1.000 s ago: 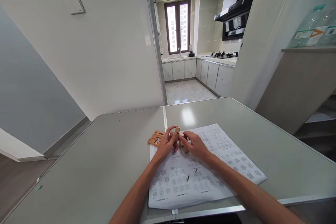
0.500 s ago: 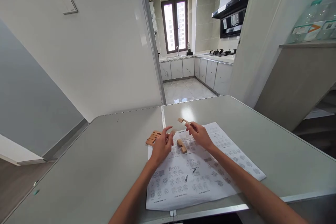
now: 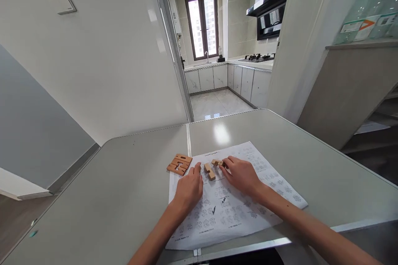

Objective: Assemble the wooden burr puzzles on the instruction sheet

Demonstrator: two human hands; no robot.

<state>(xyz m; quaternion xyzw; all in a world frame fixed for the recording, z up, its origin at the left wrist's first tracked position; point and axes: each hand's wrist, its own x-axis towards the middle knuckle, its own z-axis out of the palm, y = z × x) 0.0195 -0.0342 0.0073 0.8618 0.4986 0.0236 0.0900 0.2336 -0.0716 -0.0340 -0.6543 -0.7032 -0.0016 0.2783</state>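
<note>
Matt wooden blocks (image 3: pixel 211 175), smooth wooden slotted pieces (image 3: pixel 175 164), creased paper sheet (image 3: pixel 230 193), glossy tabletop (image 3: pixel 137 178), clear plastic bottles (image 3: pixel 367 18)

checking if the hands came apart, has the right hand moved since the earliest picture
Yes. The right hand has moved to the right, farther from the table seam.

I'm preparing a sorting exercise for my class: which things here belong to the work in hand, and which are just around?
Belonging to the work:
light wooden piece at the right hand
notched wooden block near the left hand
printed sheet beneath
brown slotted pieces, probably

Just around:
plastic bottles at right
green scrap at far left
stove in the background
</note>
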